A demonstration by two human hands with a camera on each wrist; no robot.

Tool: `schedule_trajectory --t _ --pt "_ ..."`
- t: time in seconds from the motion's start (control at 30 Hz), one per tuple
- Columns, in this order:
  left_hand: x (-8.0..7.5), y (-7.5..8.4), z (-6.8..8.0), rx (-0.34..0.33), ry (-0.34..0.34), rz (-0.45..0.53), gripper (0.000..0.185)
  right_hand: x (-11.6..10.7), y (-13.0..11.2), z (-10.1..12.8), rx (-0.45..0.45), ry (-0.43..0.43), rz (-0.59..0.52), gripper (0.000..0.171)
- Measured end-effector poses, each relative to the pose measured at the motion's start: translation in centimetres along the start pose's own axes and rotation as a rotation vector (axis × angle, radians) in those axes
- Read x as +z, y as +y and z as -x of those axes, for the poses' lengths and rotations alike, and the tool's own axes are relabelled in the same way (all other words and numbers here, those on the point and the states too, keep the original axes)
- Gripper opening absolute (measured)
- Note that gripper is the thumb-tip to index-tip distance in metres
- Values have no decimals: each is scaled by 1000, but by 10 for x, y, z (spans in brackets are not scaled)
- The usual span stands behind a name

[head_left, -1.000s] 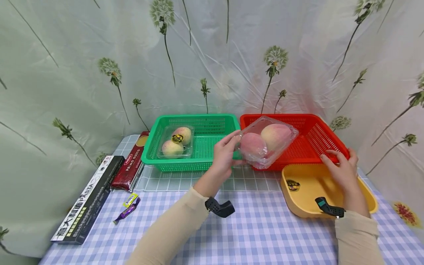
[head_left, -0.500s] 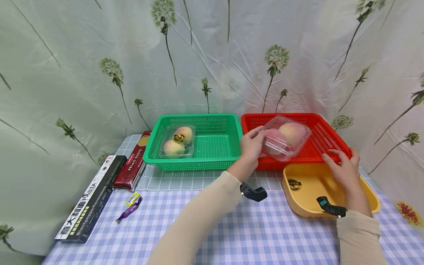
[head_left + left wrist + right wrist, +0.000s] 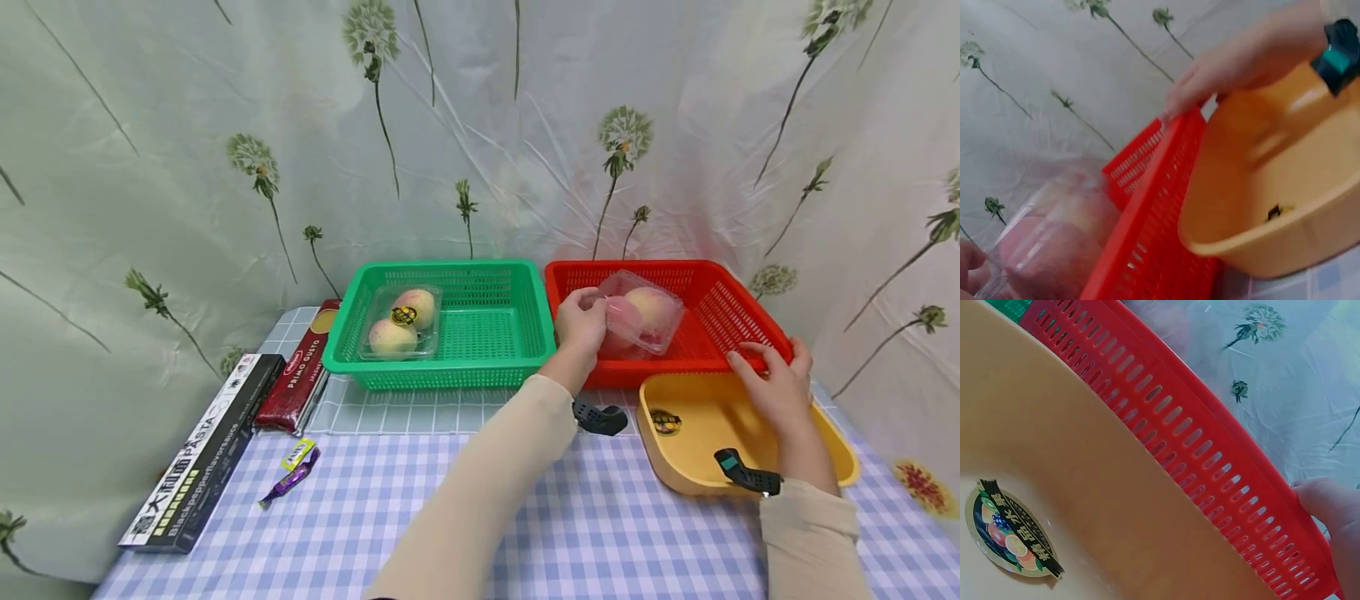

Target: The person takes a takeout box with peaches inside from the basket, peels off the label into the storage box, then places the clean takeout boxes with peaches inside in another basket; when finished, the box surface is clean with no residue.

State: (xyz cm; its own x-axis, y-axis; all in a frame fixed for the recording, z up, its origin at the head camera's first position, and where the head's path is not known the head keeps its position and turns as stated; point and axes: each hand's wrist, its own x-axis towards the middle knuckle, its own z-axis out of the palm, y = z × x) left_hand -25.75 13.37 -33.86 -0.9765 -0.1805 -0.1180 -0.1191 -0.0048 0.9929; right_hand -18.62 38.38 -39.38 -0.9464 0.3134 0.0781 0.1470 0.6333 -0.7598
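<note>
My left hand (image 3: 582, 330) grips the left edge of a clear plastic box of two peaches (image 3: 654, 310), tilted, within the left part of the red basket (image 3: 720, 310). In the left wrist view the peach box (image 3: 1060, 237) is beside the basket's red wall, with only some fingertips showing. My right hand (image 3: 776, 385) pinches the red basket's rim at its front right corner, thumb inside. The right wrist view shows its thumb (image 3: 1322, 500) over that rim. Under my right forearm stands a yellow basin (image 3: 697, 417) with a round fruit sticker (image 3: 665, 422) inside.
A green basket (image 3: 480, 329) left of the red one holds another peach box (image 3: 401, 323). At the left lie a black pasta box (image 3: 204, 450), a red spaghetti pack (image 3: 296, 375), a purple-wrapped candy (image 3: 291, 479) and a yellow packet (image 3: 297, 452). A curtain hangs behind.
My left hand has carried the peach box to the right, then lowered it into the red basket. The right hand stays on the basket rim.
</note>
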Motion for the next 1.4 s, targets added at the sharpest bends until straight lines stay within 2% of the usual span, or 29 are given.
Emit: schedule_trajectory --t 0.2,0.33,0.43,0.57,0.67,0.77,0.93,1.03,1.1,1.2,1.27,1.4 --pt "8 -7 -4 194 -10 -369 22 1 2 2 7 0 5 68" --pt "7 -10 -6 241 -74 -535 27 2 1 1 5 -6 10 69" --pt "5 -10 -6 244 -174 -651 33 1 2 1 3 -8 9 69" --pt "5 -13 -2 280 -364 -898 41 1 4 1 0 -8 14 69" --pt "6 -14 3 285 -475 -1051 43 2 4 2 -4 -6 15 68" --pt "6 -13 5 259 -554 -1115 45 3 2 2 -4 -5 8 67" --pt "4 -10 4 252 -672 -1075 50 4 -2 1 10 -2 -6 68" --pt "3 -13 3 311 -648 -1059 54 4 -2 1 12 -6 -1 68" --pt "2 -17 5 388 -579 -1059 57 4 -1 2 14 -7 2 69" --pt "-1 -27 10 546 -459 -1041 54 4 -1 3 14 -10 4 69" --pt "-5 -32 14 637 -410 -1022 50 4 -1 2 13 -10 4 69" --pt "-17 -39 24 767 -399 -996 46 2 0 2 3 -6 4 68"
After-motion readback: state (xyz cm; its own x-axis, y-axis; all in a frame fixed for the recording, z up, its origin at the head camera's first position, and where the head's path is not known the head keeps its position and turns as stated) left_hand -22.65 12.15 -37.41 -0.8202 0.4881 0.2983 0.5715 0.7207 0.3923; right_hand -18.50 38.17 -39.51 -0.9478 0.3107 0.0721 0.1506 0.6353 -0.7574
